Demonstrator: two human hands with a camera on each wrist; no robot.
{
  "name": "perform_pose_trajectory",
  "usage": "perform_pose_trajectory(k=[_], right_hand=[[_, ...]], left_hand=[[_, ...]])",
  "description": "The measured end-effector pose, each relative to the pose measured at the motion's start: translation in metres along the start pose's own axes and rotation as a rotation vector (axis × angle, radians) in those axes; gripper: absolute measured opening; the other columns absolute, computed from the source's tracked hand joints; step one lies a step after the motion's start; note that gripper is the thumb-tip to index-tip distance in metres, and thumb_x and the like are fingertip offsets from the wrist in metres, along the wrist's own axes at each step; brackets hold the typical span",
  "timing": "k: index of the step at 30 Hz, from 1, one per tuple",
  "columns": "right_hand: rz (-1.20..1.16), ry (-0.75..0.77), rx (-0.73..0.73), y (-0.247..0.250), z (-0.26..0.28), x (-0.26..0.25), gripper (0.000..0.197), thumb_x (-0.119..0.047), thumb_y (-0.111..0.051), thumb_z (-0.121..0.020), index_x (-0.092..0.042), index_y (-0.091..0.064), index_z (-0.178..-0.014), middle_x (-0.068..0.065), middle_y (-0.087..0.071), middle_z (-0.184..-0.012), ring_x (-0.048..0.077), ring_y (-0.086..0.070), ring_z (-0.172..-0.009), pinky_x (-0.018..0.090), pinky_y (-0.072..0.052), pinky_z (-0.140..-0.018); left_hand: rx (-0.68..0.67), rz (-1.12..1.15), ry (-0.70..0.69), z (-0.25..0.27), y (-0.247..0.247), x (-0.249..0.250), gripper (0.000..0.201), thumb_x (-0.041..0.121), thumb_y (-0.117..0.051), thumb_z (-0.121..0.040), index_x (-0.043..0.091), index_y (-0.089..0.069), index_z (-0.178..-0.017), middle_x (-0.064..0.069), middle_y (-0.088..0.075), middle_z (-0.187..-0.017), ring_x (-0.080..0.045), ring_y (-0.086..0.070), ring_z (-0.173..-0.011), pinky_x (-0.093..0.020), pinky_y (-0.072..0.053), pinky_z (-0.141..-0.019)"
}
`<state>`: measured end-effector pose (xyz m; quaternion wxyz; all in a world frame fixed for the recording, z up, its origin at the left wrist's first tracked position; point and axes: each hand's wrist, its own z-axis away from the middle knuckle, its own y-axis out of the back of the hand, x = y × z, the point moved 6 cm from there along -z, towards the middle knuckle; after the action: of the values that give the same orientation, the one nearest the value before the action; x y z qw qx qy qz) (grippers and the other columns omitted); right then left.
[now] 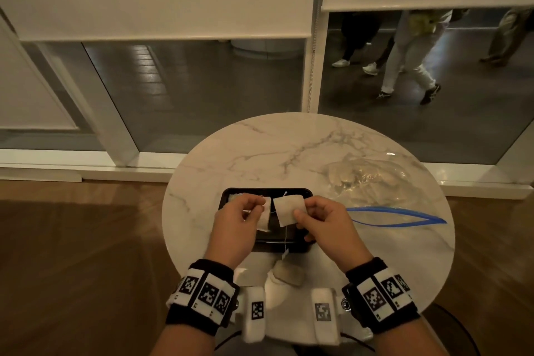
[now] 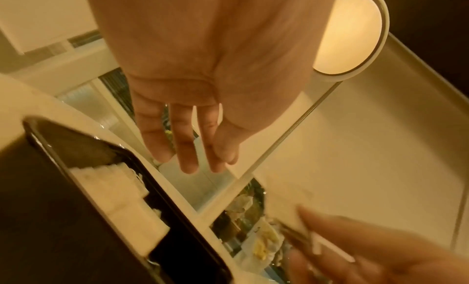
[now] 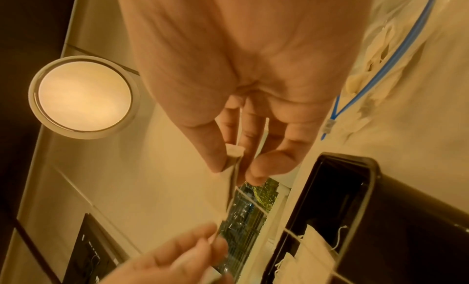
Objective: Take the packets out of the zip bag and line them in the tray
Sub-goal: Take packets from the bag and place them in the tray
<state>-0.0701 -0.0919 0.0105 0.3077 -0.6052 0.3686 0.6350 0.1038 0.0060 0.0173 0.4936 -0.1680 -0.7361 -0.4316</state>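
Note:
Both hands hover over the black tray (image 1: 307, 192) at the middle of the round table. My left hand (image 1: 255, 209) pinches one pale tea-bag packet (image 1: 264, 217). My right hand (image 1: 300, 214) pinches a second packet (image 1: 289, 209) by its edge (image 3: 234, 154); a string and tag (image 1: 285, 254) dangle from it. The two packets hang close together. More packets (image 2: 119, 196) lie inside the tray (image 2: 175, 204), also seen in the right wrist view (image 3: 317, 246). The clear zip bag (image 1: 372, 179) with its blue zip (image 1: 396, 217) lies open to the right, holding several packets.
One loose packet (image 1: 289, 274) lies on the marble table (image 1: 260, 147) near its front edge, between my wrists. Beyond the table stand glass panels with half-lowered blinds; people walk past outside. Wooden floor surrounds the table.

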Motion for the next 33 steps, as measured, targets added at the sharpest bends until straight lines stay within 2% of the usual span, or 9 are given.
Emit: perform_pose_trajectory(k=[2,6,9,12,15,20,23,29,33], right_hand=[[-0.012,-0.025,0.002,-0.003,-0.005,-0.001,0.004,-0.015,-0.069,-0.092,-0.017,-0.071,-0.095,0.007,-0.075,-0.086,0.012,-0.067,-0.073,0.025,-0.052,-0.057],[-0.008,-0.048,-0.027,-0.011,-0.016,-0.008,0.002,-0.016,-0.071,-0.09,-0.016,-0.072,-0.092,0.005,-0.076,-0.088,0.011,-0.066,-0.075,0.026,-0.05,-0.057],[-0.012,-0.026,-0.048,-0.018,-0.023,-0.018,0.003,-0.017,-0.072,-0.089,-0.017,-0.073,-0.086,-0.001,-0.073,-0.083,0.004,-0.064,-0.069,0.02,-0.046,-0.054],[-0.051,-0.03,-0.04,-0.022,-0.034,-0.024,0.006,-0.018,-0.073,-0.088,-0.013,-0.073,-0.089,-0.001,-0.068,-0.08,0.007,-0.06,-0.07,0.023,-0.047,-0.057],[-0.073,-0.1,-0.051,-0.032,-0.049,-0.016,0.008,-0.015,-0.073,-0.089,-0.01,-0.071,-0.095,-0.002,-0.069,-0.075,0.01,-0.06,-0.066,0.025,-0.05,-0.057],[0.213,-0.246,-0.042,-0.046,-0.074,0.022,0.005,-0.012,-0.072,-0.088,-0.015,-0.067,-0.087,0.01,-0.072,-0.083,0.017,-0.065,-0.068,0.027,-0.054,-0.056],[0.375,-0.289,-0.079,-0.054,-0.08,0.042,0.007,-0.016,-0.072,-0.087,-0.02,-0.068,-0.083,0.009,-0.073,-0.085,0.022,-0.07,-0.075,0.03,-0.058,-0.059],[0.495,-0.283,-0.115,-0.063,-0.082,0.055,0.013,-0.015,-0.071,-0.087,-0.024,-0.069,-0.079,0.004,-0.071,-0.084,0.019,-0.07,-0.075,0.022,-0.053,-0.053],[0.531,-0.322,-0.164,-0.07,-0.083,0.062,0.019,-0.005,-0.072,-0.085,-0.021,-0.066,-0.077,0.009,-0.07,-0.089,0.025,-0.073,-0.077,0.031,-0.062,-0.064]], left_hand=[[0.0,-0.181,0.039,-0.002,0.011,-0.018,0.02,0.017,-0.062,-0.098,0.029,-0.068,-0.112,0.014,-0.067,-0.11,-0.002,-0.062,-0.096,-0.025,-0.053,-0.089],[-0.028,-0.459,0.124,0.003,0.023,-0.052,0.036,0.033,-0.065,-0.095,0.027,-0.06,-0.13,0.006,-0.06,-0.127,-0.014,-0.059,-0.11,-0.035,-0.052,-0.097],[-0.028,-0.47,0.146,0.007,0.023,-0.065,0.041,0.033,-0.065,-0.095,0.024,-0.058,-0.134,0.006,-0.055,-0.136,-0.013,-0.058,-0.113,-0.03,-0.051,-0.097],[-0.018,-0.458,0.143,0.006,0.023,-0.068,0.044,0.031,-0.065,-0.095,0.024,-0.055,-0.137,0.008,-0.053,-0.138,-0.012,-0.057,-0.115,-0.025,-0.047,-0.095],[-0.029,-0.449,0.159,0.006,0.021,-0.069,0.045,0.032,-0.066,-0.094,0.026,-0.054,-0.137,0.008,-0.051,-0.14,-0.013,-0.056,-0.118,-0.029,-0.049,-0.098],[-0.031,-0.453,0.173,0.007,0.022,-0.069,0.038,0.035,-0.064,-0.094,0.028,-0.057,-0.132,0.01,-0.048,-0.141,-0.012,-0.058,-0.113,-0.031,-0.053,-0.095],[-0.026,-0.458,0.176,0.008,0.021,-0.07,0.035,0.036,-0.064,-0.094,0.028,-0.059,-0.129,0.011,-0.048,-0.141,-0.011,-0.06,-0.111,-0.03,-0.053,-0.094],[-0.021,-0.444,0.187,0.008,0.022,-0.071,0.036,0.036,-0.067,-0.093,0.029,-0.06,-0.128,0.012,-0.048,-0.143,-0.011,-0.057,-0.117,-0.029,-0.051,-0.098],[-0.023,-0.441,0.184,0.008,0.022,-0.073,0.035,0.036,-0.067,-0.093,0.029,-0.06,-0.127,0.012,-0.047,-0.144,-0.01,-0.057,-0.116,-0.029,-0.051,-0.098]])
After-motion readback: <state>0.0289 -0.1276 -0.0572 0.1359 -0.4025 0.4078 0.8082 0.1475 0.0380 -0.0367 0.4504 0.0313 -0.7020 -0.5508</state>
